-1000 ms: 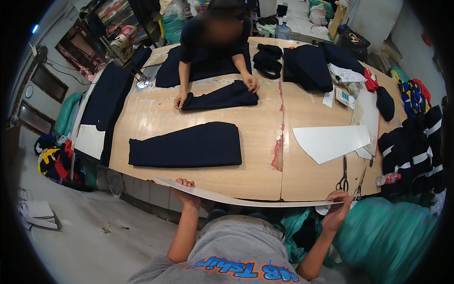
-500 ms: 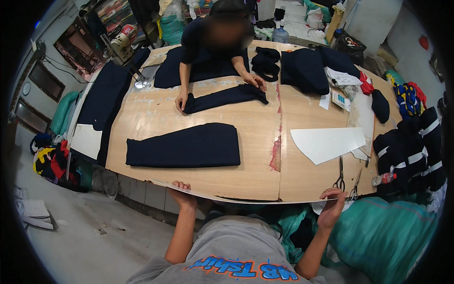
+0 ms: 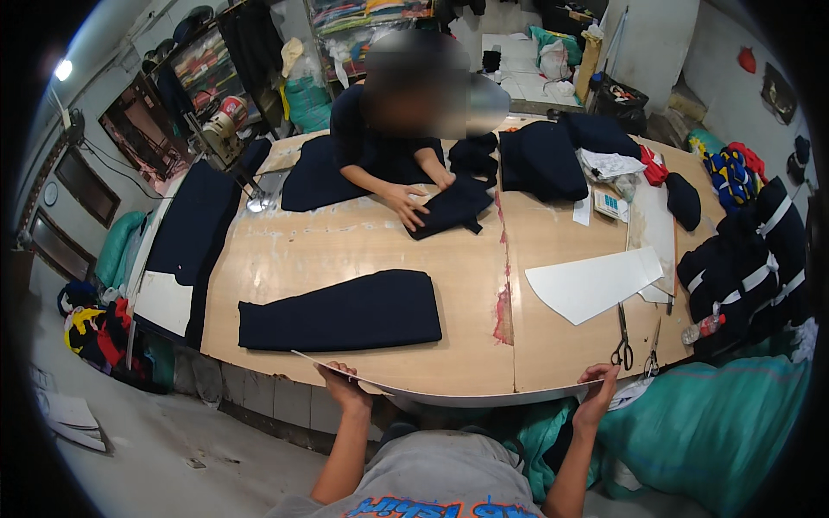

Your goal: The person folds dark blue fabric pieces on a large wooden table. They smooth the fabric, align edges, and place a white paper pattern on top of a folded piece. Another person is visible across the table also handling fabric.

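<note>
A long, thin pale board or stiff pattern sheet (image 3: 484, 401) spans the table's near edge, seen almost edge-on. Its left part is gripped by my left hand (image 3: 347, 393), fingers curled over the upper side. My right hand (image 3: 596, 395) holds the other end, with the fingers bent over it. Just beyond the board, a stack of dark navy cut fabric (image 3: 345, 312) lies flat, wide at the right and narrower at the left. To the right rests a white curved pattern piece (image 3: 591, 283), with black scissors (image 3: 623, 350) beside my right hand.
Across the wooden table (image 3: 371, 255), a co-worker handles a folded dark cloth (image 3: 449, 207). A cutting machine (image 3: 226, 142) stands at the far left beside layered navy fabric (image 3: 190, 229). A calculator (image 3: 610, 204) and dark bundles (image 3: 544, 160) lie far right. A green sack (image 3: 708, 423) bulges at near right.
The co-worker has folded the dark strip into a shorter bundle and shifted it right. My view has tilted up a little. The board stays between my hands, its left end now nearer the fabric stack.
</note>
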Tool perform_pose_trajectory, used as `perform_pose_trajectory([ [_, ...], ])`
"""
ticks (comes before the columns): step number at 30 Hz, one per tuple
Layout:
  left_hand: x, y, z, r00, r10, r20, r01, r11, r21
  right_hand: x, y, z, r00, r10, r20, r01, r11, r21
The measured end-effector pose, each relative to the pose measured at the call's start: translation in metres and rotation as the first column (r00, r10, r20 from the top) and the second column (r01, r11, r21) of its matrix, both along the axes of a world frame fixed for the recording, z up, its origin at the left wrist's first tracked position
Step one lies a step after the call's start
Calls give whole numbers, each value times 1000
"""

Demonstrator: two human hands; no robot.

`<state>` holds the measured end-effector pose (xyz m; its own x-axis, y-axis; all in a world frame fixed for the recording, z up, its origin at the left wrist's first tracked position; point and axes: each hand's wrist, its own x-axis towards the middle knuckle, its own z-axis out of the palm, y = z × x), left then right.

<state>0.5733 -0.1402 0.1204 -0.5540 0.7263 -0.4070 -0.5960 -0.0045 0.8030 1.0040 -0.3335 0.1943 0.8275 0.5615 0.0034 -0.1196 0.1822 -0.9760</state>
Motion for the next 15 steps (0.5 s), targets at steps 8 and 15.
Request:
perform_pose_trajectory([
  [8, 32, 21, 32, 989, 20, -149, -24, 999, -28, 10, -38, -47, 994, 45, -95, -55, 993, -100],
  [15, -20, 50, 38, 994, 80, -78, -56, 958, 280, -24, -62, -99, 864, 248, -439, -358, 915, -188],
])
